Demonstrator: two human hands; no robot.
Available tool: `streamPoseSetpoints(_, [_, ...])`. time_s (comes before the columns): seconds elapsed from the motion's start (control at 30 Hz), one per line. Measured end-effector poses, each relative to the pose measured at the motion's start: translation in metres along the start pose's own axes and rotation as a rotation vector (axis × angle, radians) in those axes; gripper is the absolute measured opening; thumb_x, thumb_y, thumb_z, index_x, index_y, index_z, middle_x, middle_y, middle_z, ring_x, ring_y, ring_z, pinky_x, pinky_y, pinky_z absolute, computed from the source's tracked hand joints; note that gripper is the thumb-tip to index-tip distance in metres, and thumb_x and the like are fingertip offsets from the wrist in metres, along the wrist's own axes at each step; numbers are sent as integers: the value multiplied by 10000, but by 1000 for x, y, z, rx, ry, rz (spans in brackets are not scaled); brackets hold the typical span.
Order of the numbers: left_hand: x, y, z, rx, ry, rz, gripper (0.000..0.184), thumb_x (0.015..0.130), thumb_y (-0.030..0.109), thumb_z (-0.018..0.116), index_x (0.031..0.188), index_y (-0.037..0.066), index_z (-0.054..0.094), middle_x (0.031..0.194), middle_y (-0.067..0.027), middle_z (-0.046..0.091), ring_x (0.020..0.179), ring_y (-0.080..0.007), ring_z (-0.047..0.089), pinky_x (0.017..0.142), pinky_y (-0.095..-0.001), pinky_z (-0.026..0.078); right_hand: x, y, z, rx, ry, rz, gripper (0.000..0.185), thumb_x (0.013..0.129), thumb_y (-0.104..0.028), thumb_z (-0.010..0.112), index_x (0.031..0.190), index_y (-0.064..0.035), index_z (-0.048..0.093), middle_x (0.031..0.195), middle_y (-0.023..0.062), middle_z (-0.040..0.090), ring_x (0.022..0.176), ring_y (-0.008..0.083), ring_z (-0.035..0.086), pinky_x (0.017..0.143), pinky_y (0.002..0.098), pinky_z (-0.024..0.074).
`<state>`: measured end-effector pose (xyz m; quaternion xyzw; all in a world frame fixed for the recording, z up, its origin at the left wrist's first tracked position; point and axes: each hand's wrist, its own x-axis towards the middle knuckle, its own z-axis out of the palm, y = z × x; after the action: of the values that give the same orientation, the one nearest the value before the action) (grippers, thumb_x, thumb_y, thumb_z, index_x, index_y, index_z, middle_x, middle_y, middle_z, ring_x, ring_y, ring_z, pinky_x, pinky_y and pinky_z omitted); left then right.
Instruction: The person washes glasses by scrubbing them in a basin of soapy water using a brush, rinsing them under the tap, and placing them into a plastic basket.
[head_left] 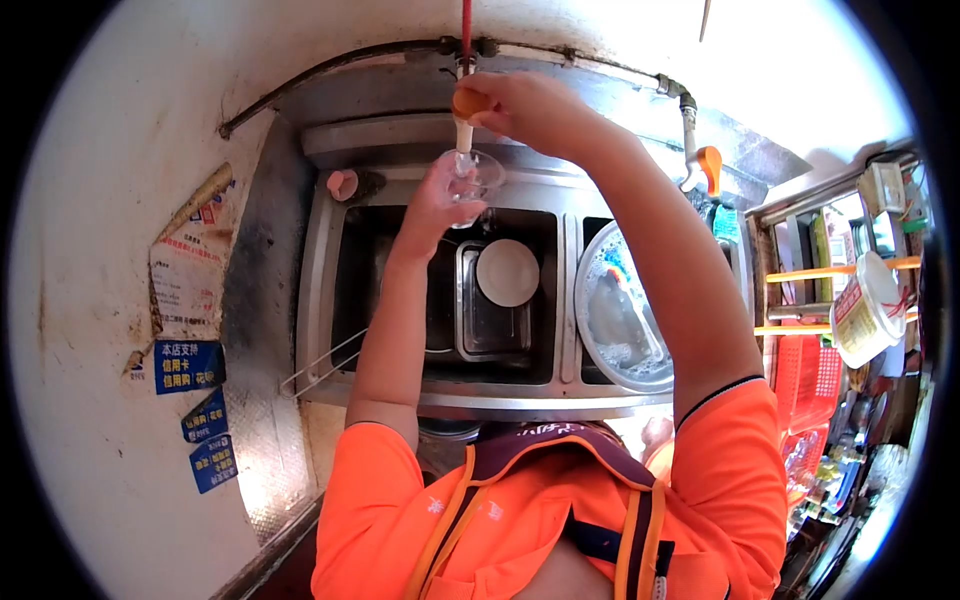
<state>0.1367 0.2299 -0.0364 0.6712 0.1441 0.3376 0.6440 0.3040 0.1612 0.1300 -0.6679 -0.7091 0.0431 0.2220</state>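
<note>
My left hand (440, 205) is closed around a clear glass (487, 172), holding it right below the tap spout (463, 135) over the left sink basin. Its exact shape is partly hidden by my fingers. My right hand (530, 112) reaches across to the tap and grips its orange handle (470, 103). Below my left hand, a white dish (507, 273) rests in a rectangular metal tray (483, 345) inside the dark left basin.
A round metal basin (585, 345) of suds sits in the right sink. Another tap with an orange handle (709, 170) is at the right. A small pink cup (342, 184) stands on the left ledge. A white tub (862, 318) and red baskets (806, 380) crowd the right side.
</note>
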Motion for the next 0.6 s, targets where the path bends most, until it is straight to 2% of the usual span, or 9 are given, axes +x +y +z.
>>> streamPoseSetpoints(0.03, [-5, -2, -4, -339, 9, -145, 648, 697, 221, 741, 1247, 48, 445, 1201, -141, 491, 1026, -180, 530, 883, -332, 436, 0, 1, 0, -7, -1, -15, 377, 821, -193, 636, 1179, -111, 547, 929, 142, 658, 851, 331, 622, 743, 388, 486])
streamPoseSetpoints(0.07, [-11, -6, -5, -382, 78, -192, 612, 798, 311, 637, 1294, 30, 414, 1183, -153, 518, 990, -227, 587, 860, -357, 484, 1, 1, 0, -15, -3, -31, 381, 819, -202, 636, 1178, -111, 546, 925, 141, 658, 852, 337, 617, 741, 393, 485])
streamPoseSetpoints(0.1, [-13, -8, -9, -376, 70, -196, 612, 798, 311, 637, 1294, 30, 414, 1183, -153, 518, 990, -227, 587, 860, -357, 484, 1, 3, 2, -11, 4, -24, 381, 819, -202, 636, 1178, -111, 546, 925, 141, 658, 852, 337, 617, 741, 393, 485])
streamPoseSetpoints(0.17, [-15, -15, -21, -851, 47, -341, 592, 834, 404, 591, 1273, 34, 442, 1120, -171, 573, 910, -237, 622, 767, -358, 537, 1, 6, 6, -20, 32, -49, 385, 816, -218, 629, 1174, -105, 545, 929, 143, 657, 862, 343, 613, 748, 405, 483])
streamPoseSetpoints(0.23, [-10, -10, -20, -861, 79, -370, 635, 828, 492, 572, 1251, 31, 464, 1063, -177, 612, 864, -242, 642, 697, -357, 560, 1, 6, 6, -26, 32, -48, 377, 817, -219, 623, 1168, -105, 549, 928, 141, 658, 866, 341, 613, 747, 407, 483])
streamPoseSetpoints(0.33, [4, -10, -14, -598, 210, -476, 606, 818, 441, 611, 1242, 33, 467, 1024, -150, 621, 853, -199, 633, 727, -326, 541, 1, 6, 5, -37, 30, -55, 365, 816, -217, 615, 1159, -106, 556, 928, 136, 660, 870, 336, 614, 746, 407, 483])
streamPoseSetpoints(0.43, [14, -7, 3, -62, 176, -258, 587, 767, 302, 706, 1226, 24, 468, 1020, -113, 613, 841, -156, 610, 745, -280, 508, 1, 6, 6, -32, 38, -58, 355, 813, -213, 613, 1148, -108, 562, 929, 131, 661, 866, 332, 615, 745, 405, 483])
streamPoseSetpoints(0.5, [13, 11, 15, 461, 108, -52, 593, 657, 224, 785, 1119, 1, 487, 962, -103, 619, 819, -174, 600, 771, -285, 470, 2, 7, 6, -26, 45, -56, 350, 811, -212, 615, 1142, -110, 566, 931, 129, 661, 861, 331, 616, 743, 404, 483])
streamPoseSetpoints(0.6, [12, 5, 8, 513, 61, 105, 617, 660, 246, 776, 1139, -7, 481, 943, -101, 611, 821, -172, 607, 764, -296, 483, 1, 7, 6, -25, 59, -71, 336, 810, -212, 615, 1126, -106, 566, 908, 129, 662, 848, 329, 619, 737, 406, 483])
